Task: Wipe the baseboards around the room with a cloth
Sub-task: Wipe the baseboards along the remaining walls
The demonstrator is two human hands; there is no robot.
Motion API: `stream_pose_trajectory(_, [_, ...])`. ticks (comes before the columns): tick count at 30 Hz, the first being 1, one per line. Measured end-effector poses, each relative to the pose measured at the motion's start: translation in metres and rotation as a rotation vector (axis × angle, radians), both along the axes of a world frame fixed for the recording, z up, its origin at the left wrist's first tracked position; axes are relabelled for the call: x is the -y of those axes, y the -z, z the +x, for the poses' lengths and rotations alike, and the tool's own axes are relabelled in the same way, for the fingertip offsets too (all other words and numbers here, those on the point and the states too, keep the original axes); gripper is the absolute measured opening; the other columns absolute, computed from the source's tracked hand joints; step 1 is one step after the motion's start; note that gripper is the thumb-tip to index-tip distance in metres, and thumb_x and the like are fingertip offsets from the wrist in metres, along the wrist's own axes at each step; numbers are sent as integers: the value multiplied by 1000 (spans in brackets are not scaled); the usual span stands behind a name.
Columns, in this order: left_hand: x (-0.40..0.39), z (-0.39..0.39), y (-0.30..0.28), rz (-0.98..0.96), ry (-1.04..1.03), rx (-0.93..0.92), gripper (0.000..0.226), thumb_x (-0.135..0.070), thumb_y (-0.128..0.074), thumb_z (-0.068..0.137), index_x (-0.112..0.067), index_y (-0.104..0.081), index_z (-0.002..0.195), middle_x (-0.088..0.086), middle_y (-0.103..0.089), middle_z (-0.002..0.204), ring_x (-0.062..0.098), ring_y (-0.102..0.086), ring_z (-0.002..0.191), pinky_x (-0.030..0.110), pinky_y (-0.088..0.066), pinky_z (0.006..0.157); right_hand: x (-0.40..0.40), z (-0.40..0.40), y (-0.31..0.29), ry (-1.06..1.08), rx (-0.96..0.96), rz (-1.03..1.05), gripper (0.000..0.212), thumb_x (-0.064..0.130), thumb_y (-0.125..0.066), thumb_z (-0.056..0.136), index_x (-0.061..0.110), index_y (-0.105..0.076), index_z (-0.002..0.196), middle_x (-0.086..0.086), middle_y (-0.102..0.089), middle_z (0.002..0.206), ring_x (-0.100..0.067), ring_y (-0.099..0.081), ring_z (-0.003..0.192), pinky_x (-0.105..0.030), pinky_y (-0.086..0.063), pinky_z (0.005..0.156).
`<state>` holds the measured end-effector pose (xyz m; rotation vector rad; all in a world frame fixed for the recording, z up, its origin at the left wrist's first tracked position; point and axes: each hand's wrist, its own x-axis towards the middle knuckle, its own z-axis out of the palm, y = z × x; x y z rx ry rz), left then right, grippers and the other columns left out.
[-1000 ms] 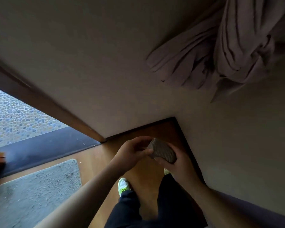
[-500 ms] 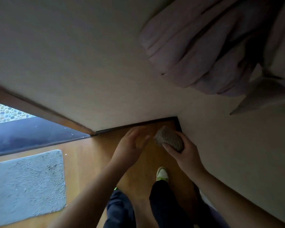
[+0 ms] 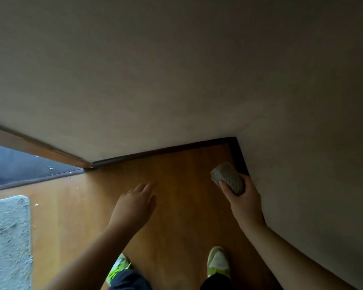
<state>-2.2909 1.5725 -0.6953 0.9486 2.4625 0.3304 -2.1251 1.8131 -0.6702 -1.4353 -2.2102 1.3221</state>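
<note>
A dark baseboard (image 3: 161,152) runs along the foot of the far wall and turns at the corner down the right wall. My right hand (image 3: 244,201) grips a folded grey textured cloth (image 3: 226,176) and holds it right beside the right-hand baseboard (image 3: 240,162), a little short of the corner. Whether the cloth touches the board is not clear. My left hand (image 3: 134,204) hovers over the wooden floor with its fingers stretched forward, holding nothing.
Pale walls close in ahead and to the right. A wooden door frame (image 3: 40,147) and a dark threshold (image 3: 19,170) lie at the left. A grey mat (image 3: 7,241) covers the floor at lower left. My feet in green-and-white shoes (image 3: 218,261) stand below.
My left hand has let go of the cloth and moved left over the floor. My right hand has carried the cloth toward the right baseboard. The view dropped lower, and the hanging curtain left the frame.
</note>
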Motion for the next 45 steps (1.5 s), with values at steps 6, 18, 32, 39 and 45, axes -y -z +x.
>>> stream_pose_trajectory(6, [-16,21,125,-93,32,16,58,-48,-44,100,-34,-27,154,-5,-40,154,19,-43,137,38,-38,110,-48,-4,127,-15,51,86,50,43,-74,83,19,-56,123,11,-57,100,4,-54,81,-13,-42,61])
stream_pose_trajectory(18, [-40,-1,267,-204,131,-4,76,-58,-43,97,-33,-6,158,-1,-15,165,21,-14,152,43,-21,120,-118,-45,268,-1,91,143,53,39,-69,88,20,-51,135,4,-57,109,-12,-54,92,-22,-43,66])
stream_pose_trajectory(32, [-71,-12,383,-266,144,-41,156,-87,-67,50,-16,30,148,8,34,158,29,25,147,55,-4,120,-187,-91,368,159,311,290,54,31,-61,96,8,-42,141,-17,-50,136,-33,-54,118,-45,-49,95])
stream_pose_trajectory(39, [-73,-12,385,-252,129,-33,153,-83,-71,51,-20,30,147,3,34,157,25,25,147,53,-5,120,-193,-115,385,251,499,351,36,12,-43,101,5,-41,136,-20,-45,137,-37,-49,120,-45,-43,96])
stream_pose_trajectory(45, [-76,-13,371,-310,159,-34,147,-85,-65,58,-23,39,142,4,39,155,26,27,147,51,-3,122,-193,-116,391,227,515,388,41,12,-39,101,5,-38,141,-20,-41,142,-37,-45,122,-43,-37,98])
